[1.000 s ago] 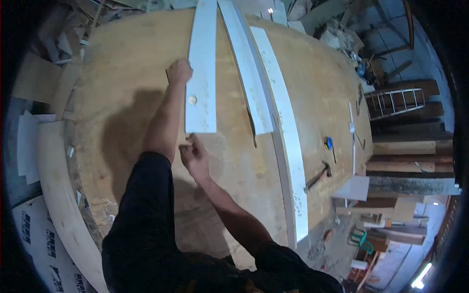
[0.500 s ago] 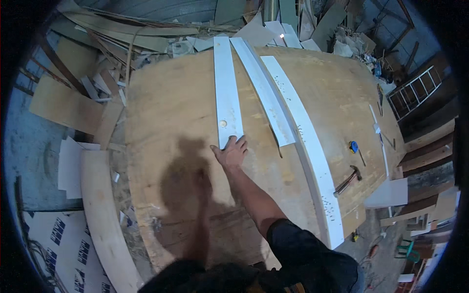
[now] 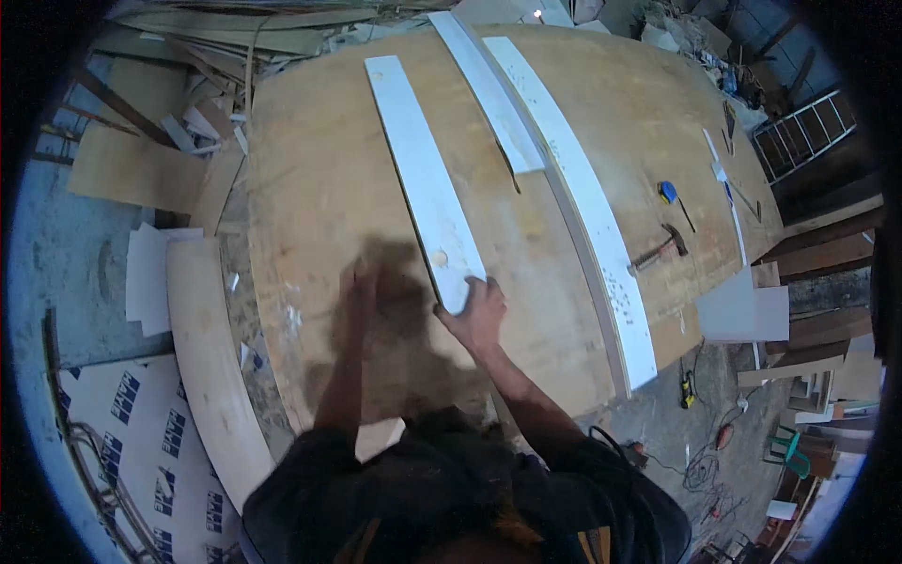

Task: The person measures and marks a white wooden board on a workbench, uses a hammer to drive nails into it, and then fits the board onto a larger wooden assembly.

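A long white board (image 3: 420,169) lies aslant on the big plywood sheet (image 3: 310,160), with a round hole near each end. My right hand (image 3: 481,318) grips its near end, thumb along the left edge and fingers over the right. In the dark shadow left of the board is my left hand (image 3: 360,285), apart from the board; its fingers are too dark to make out. To the right rests a white angled strip (image 3: 489,94), alongside a longer, curved white piece (image 3: 583,207) marked with clusters of small dark dots.
A hammer (image 3: 660,248) and a blue tape measure (image 3: 667,192) lie on the right of the plywood. Beyond its right edge are a ladder (image 3: 803,136), a power cord (image 3: 705,470) and a green stool (image 3: 789,453). Scrap strips (image 3: 235,42) pile up at the far left.
The white board has come nearer to me, and its far end has swung left, away from the angled strip. My right hand stays on its near end. The view has shifted too.
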